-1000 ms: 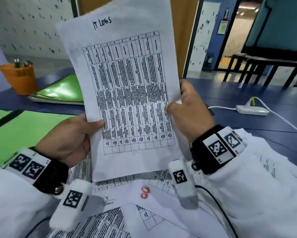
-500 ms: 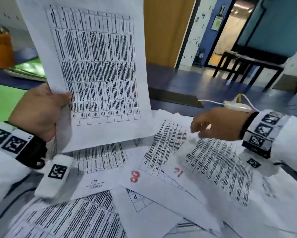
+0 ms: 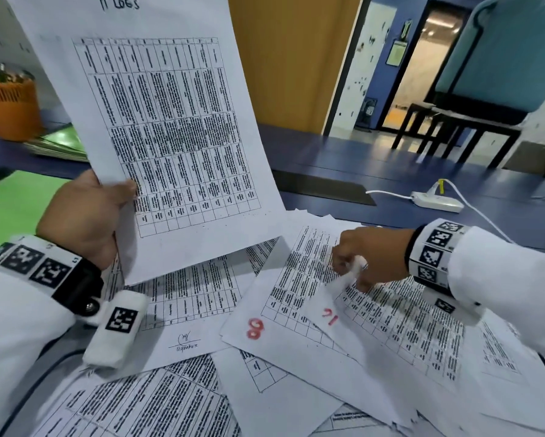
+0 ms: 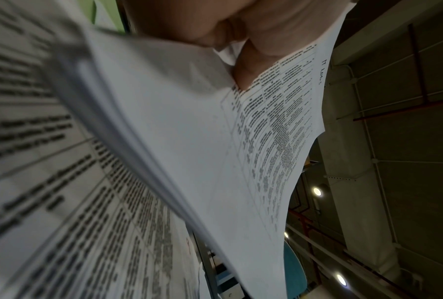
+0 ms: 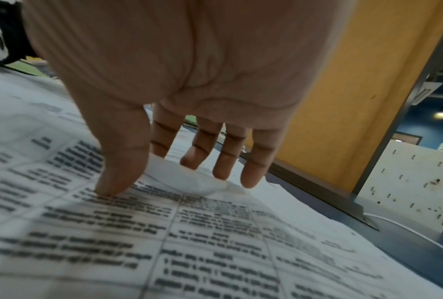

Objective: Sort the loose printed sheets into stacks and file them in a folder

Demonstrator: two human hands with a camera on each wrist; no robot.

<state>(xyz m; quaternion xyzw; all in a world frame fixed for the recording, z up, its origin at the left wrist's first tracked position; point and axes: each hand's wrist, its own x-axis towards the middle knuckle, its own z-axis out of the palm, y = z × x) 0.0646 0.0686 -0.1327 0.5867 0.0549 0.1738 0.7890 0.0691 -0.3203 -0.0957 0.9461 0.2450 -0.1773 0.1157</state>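
My left hand holds up a printed table sheet headed "IT LOGS" by its lower left edge, thumb on the front. In the left wrist view the sheet bends away from the palm. My right hand is down on the loose sheets spread over the desk. Its thumb presses a sheet with a red number, and that sheet's corner curls up between thumb and index. The right wrist view shows the thumb tip on the print and the curled corner under the fingers. A green folder lies at the far left.
A sheet marked with a red 8 lies beside the pinched one. An orange pen pot stands behind the folder. A white adapter with its cable lies on the blue desk at the right. A green mat shows at the left.
My right hand let go of the held sheet, dropped to the pile on the right and took up a sheet's corner. The left hand alone keeps the sheet raised.
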